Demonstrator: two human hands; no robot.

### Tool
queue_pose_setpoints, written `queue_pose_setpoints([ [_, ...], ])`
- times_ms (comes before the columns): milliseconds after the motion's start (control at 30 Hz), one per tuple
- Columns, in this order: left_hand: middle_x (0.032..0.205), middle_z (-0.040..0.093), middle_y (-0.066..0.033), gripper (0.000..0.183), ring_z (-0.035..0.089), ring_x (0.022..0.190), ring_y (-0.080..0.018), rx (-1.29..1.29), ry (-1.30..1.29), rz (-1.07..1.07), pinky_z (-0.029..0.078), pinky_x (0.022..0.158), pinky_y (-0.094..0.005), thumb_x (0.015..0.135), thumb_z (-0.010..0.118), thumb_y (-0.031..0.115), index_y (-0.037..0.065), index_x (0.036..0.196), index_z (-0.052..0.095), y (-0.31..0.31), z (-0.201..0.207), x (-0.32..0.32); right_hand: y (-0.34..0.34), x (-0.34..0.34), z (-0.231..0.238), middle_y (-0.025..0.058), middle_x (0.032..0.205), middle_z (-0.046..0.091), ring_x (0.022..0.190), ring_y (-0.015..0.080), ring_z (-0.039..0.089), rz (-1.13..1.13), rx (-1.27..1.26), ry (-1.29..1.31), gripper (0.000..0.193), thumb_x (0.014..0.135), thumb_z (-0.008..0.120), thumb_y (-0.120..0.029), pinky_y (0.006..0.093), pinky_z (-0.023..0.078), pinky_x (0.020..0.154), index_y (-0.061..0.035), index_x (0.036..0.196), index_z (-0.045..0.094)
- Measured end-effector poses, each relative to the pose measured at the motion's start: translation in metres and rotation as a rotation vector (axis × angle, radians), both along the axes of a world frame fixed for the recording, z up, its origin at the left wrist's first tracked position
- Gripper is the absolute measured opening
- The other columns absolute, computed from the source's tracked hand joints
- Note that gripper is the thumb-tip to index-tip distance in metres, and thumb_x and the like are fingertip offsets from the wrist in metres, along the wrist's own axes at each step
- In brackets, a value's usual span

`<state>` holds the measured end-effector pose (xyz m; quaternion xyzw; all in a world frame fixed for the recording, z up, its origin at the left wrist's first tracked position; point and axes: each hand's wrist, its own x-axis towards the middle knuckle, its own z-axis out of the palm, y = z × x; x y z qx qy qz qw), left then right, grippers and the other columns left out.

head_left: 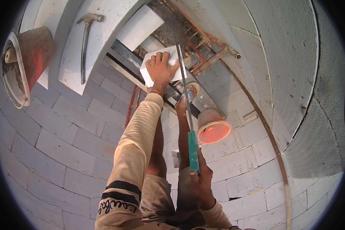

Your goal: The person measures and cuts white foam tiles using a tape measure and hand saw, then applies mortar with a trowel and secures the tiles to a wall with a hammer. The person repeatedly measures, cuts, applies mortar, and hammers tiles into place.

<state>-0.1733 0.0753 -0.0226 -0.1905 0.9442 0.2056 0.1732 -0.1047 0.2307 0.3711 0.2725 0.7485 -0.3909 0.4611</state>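
Note:
My right hand is wrapped round the green handle of a hand saw. The long, narrow saw blade points away from me and crosses the right part of a white lightweight block. My left hand bears down on that block just left of the blade, fingers curled over its top and thumb toward the saw. The block rests on a dark plank or beam. How deep the blade sits in the block I cannot tell.
Another white block lies beyond. A hammer rests on a pale ledge at the left, near a dirty bucket. An orange-red bucket stands right of my feet. Rusty scaffold tubes and block walls surround me.

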Motion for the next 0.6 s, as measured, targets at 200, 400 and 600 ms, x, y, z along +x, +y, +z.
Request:
queue_pose_setpoints([
  [200,0.114,0.063,-0.0067,0.055,0.057,0.111,-0.0282,-0.016,-0.017,0.002,0.034,0.104,-0.0488,0.089,0.068,0.065,0.018,0.117,0.072,0.002,0.000,-0.001,-0.003,0.005,0.019,0.0074,0.091,0.067,0.078,0.0130,0.059,-0.115,0.098,0.033,0.082,0.107,0.053,-0.059,0.0305,0.052,0.075,0.0052,0.157,0.047],
  [400,0.114,0.062,-0.0067,0.054,0.056,0.112,-0.0276,-0.020,-0.020,-0.008,0.034,0.102,-0.0486,0.091,0.066,0.065,0.018,0.117,0.072,0.002,0.001,-0.002,-0.005,-0.008,-0.054,0.0026,0.080,0.061,0.067,0.0072,0.052,-0.036,-0.034,0.267,0.071,0.110,0.053,-0.052,0.0272,0.046,0.061,0.0013,0.157,0.049],
  [600,0.114,0.062,-0.0064,0.055,0.056,0.110,-0.0276,-0.056,-0.005,-0.027,0.034,0.101,-0.0483,0.091,0.065,0.065,0.018,0.117,0.072,0.003,0.001,-0.002,0.000,-0.013,-0.083,0.0058,0.090,0.061,0.078,0.0113,0.057,-0.119,-0.046,0.160,0.067,0.110,0.053,-0.048,0.0285,0.048,0.069,-0.0003,0.157,0.049],
])
